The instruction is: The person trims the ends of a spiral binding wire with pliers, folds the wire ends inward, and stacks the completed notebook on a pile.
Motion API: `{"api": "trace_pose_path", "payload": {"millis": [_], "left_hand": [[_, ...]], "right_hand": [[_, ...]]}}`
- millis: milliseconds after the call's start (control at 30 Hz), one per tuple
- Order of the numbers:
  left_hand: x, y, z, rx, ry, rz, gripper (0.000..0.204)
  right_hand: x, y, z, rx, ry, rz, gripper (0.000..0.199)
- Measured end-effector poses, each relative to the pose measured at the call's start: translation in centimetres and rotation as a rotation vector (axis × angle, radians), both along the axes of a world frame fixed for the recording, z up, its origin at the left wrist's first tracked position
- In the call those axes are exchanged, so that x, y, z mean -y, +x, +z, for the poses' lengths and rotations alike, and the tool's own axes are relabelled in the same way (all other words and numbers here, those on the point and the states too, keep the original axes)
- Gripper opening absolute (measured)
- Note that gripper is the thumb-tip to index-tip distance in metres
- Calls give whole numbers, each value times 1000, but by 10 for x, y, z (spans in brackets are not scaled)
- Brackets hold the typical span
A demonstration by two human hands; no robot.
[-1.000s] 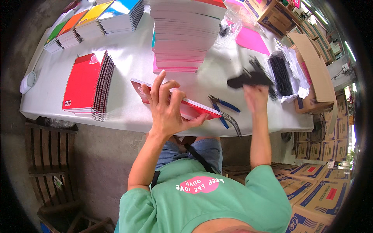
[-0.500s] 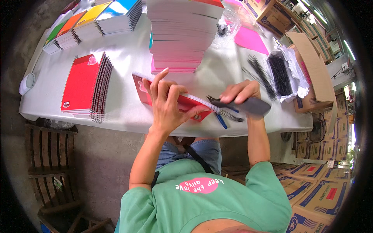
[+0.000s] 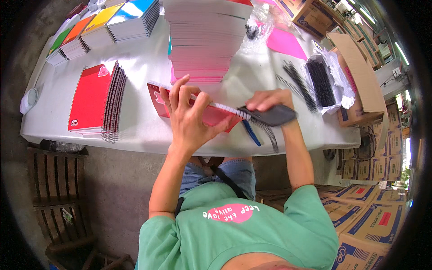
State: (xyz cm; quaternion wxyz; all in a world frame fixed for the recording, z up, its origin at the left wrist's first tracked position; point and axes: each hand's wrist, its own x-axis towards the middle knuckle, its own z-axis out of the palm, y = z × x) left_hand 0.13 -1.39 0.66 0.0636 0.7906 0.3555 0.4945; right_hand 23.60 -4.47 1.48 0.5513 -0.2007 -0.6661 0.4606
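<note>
My left hand [image 3: 189, 114] grips a red notebook [image 3: 155, 100], tilted up on its edge so that its punched side faces up. A dark wire coil [image 3: 272, 135] runs in the holes near the right end, and its loose tail curves out past the notebook. My right hand [image 3: 270, 99] is closed on a flat dark grey pad [image 3: 281, 116], which lies against the coil; the pad is partly blurred. Just under the coil, blue-handled pliers [image 3: 251, 133] rest on the table, their jaws hidden.
Red coil-bound notebooks [image 3: 92, 99] are stacked at left. A tall pile of page blocks [image 3: 202, 49] stands ahead. Loose coils [image 3: 299, 85] and a paper-lined bundle of black coils [image 3: 320, 83] lie at right beside an open carton [image 3: 360, 85]. Colourful notebooks [image 3: 130, 20] line the far left.
My right hand has moved left with the pad, from over the coil's tail to the notebook's right end. The tail hangs nearer the front edge. The left hand still grips the notebook.
</note>
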Motion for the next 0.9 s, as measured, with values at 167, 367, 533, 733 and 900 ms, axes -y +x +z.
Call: {"api": "trace_pose_path", "payload": {"millis": [167,367,533,733,900], "left_hand": [[-6,-3,-2,-29,27,-33,46],[-9,-3,-2,27,-10,-75,61],[-11,-4,-5,86,-52,-87,81],[-13,-11,2,68,-45,29,85],[-35,-40,0,169,-16,137,66]], "right_hand": [[4,-9,-4,-152,-51,-79,24],[-14,-17,12,373,-12,-343,28],[-22,-31,21,436,-119,-367,28],[-29,-42,22,518,-171,-338,33],[-34,-56,16,134,-16,-195,31]]}}
